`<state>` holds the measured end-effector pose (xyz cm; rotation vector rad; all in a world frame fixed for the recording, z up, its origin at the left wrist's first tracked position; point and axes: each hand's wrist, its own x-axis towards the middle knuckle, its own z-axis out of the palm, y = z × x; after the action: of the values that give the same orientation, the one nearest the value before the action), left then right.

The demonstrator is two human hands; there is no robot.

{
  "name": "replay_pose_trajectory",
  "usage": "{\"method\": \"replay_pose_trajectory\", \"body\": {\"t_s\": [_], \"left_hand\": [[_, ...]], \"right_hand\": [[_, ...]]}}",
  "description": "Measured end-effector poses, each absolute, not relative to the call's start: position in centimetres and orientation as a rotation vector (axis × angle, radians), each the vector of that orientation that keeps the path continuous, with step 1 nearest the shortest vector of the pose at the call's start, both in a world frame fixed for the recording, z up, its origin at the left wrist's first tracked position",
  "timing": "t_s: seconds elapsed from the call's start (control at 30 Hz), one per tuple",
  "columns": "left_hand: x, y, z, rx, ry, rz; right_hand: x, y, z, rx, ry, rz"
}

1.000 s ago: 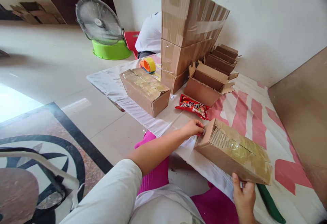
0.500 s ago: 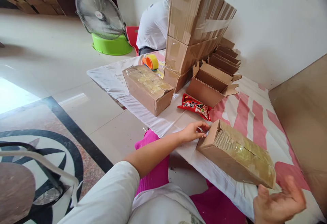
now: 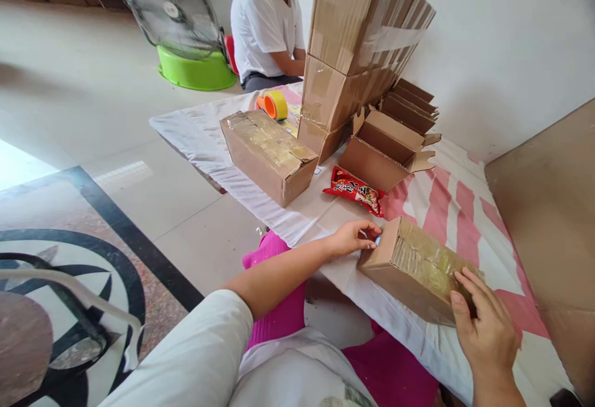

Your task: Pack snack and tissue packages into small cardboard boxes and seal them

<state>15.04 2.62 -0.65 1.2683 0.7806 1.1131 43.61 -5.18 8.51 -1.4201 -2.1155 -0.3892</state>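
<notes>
A taped cardboard box point(image 3: 427, 271) lies at the table edge in front of me. At its left end is my left hand point(image 3: 354, 238), its fingers curled, with thumb and forefinger on a small white-and-blue label point(image 3: 379, 241) against the cardboard. Whether the label is stuck down I cannot tell. My right hand point(image 3: 488, 323) rests on the box's right end, fingers stretched over the taped top and thumb at the near side. Just behind the box lies a red printed food packet point(image 3: 356, 191).
Left stands another taped box point(image 3: 269, 156), near a yellow-and-orange tape roll point(image 3: 274, 105). Behind are an open carton point(image 3: 376, 153) and a tall stack of boxes point(image 3: 341, 35). A seated person point(image 3: 263, 26) is beyond the table; a fan point(image 3: 171, 10) stands on a green tub point(image 3: 195, 71).
My right hand has come in from beyond the box's right end and now lies on it. The left hand stays at the left end. The person behind the stack shows more.
</notes>
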Motion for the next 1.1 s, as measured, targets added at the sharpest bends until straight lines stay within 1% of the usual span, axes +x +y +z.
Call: {"method": "replay_pose_trajectory", "body": {"t_s": [0.3, 0.5, 0.67, 0.77, 0.83, 0.93, 0.97, 1.03, 1.1], "left_hand": [[15.0, 2.3, -0.3, 1.364, 0.845, 1.129], [15.5, 2.1, 0.8, 1.6, 1.005, 1.3], [14.7, 1.1, 1.3, 1.425, 1.108, 1.415], [13.9, -1.9, 2.2, 1.276, 0.965, 1.406], [13.8, -4.5, 3.0, 1.263, 0.853, 1.31], [14.6, -7.9, 3.6, 1.347, 0.787, 1.098], [15.0, -8.6, 3.6, 1.399, 0.784, 1.017], [16.1, -9.4, 3.4, 1.499, 0.79, 0.882], [17.3, -9.8, 3.0, 1.557, 0.808, 0.82]], "right_hand": [[43.4, -4.9, 8.6, -1.36, -2.142, -0.451], [43.3, -4.7, 8.5, -1.356, -2.139, -0.455], [43.2, -5.5, 9.2, -1.276, -2.073, -0.453], [41.9, -8.2, 9.4, -1.194, -1.91, -0.493], [40.1, -10.5, 9.1, -1.121, -1.915, -0.337], [36.7, -12.6, 8.1, -1.039, -2.056, 0.186], [35.9, -12.8, 7.7, -1.021, -2.063, 0.292], [35.3, -12.8, 7.0, -1.029, -2.042, 0.38], [36.1, -12.9, 6.5, -1.098, -2.004, 0.401]]}}
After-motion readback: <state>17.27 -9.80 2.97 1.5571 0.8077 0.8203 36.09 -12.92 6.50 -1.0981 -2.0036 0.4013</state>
